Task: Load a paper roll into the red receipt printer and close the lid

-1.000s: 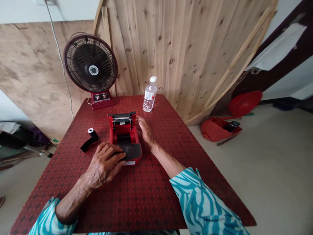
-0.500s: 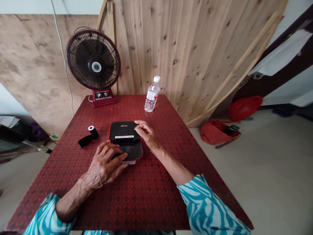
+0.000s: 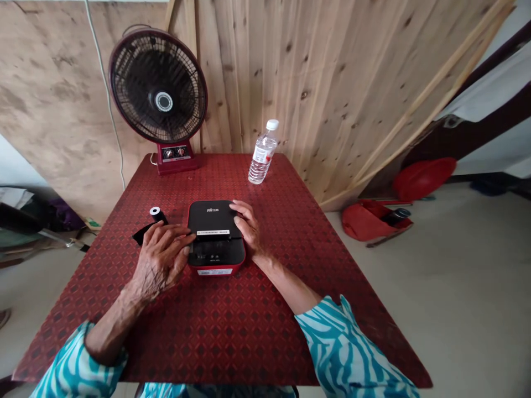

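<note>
A black and red label printer [image 3: 214,221] sits on the table with its lid down; a white strip label crosses its top. My left hand [image 3: 160,254] is open at the printer's left side, fingers stretched toward it, the tips at its edge. My right hand [image 3: 248,229] lies along the right side, fingers apart and slightly bent, touching the edge of the lid. Behind my left hand stands a small black roll [image 3: 157,214] with a white core. Its loose black strip [image 3: 140,234] lies on the table, partly hidden by my fingers.
The red patterned table [image 3: 249,326] meets a wooden wall at the back. A dark red fan [image 3: 164,102] stands at the back left, a water bottle [image 3: 263,155] at the back right. On the floor to the right lies a red bag [image 3: 360,222] with a dark bottle in it.
My left hand has moved left, off the printer's front part to its left edge. The printer's front part, tilted before, now lies level with the lid. My right hand stays at the right side.
</note>
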Demonstrator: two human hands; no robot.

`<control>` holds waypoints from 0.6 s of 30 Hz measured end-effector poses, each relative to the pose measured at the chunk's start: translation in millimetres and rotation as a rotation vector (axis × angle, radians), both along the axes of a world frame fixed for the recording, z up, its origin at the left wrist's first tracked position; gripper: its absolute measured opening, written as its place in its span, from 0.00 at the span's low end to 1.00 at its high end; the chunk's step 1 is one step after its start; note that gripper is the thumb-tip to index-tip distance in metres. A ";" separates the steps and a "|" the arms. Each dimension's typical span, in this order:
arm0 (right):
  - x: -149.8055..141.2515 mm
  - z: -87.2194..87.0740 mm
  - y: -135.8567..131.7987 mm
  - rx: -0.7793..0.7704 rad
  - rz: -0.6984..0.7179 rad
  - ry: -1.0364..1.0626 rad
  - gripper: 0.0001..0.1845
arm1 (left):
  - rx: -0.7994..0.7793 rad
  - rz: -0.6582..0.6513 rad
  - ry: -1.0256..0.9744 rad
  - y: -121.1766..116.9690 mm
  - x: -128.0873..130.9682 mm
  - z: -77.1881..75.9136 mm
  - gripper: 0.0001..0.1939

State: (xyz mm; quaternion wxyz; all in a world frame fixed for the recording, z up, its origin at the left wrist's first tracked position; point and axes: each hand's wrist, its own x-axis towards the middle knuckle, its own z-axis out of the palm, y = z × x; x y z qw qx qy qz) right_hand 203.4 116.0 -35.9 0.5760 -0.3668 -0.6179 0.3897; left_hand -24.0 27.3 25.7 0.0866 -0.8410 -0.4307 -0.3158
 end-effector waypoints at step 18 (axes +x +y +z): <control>-6.8 -17.2 -0.3 -0.233 -0.001 0.164 0.23 | -0.943 0.048 -0.898 5.5 -4.6 0.1 0.30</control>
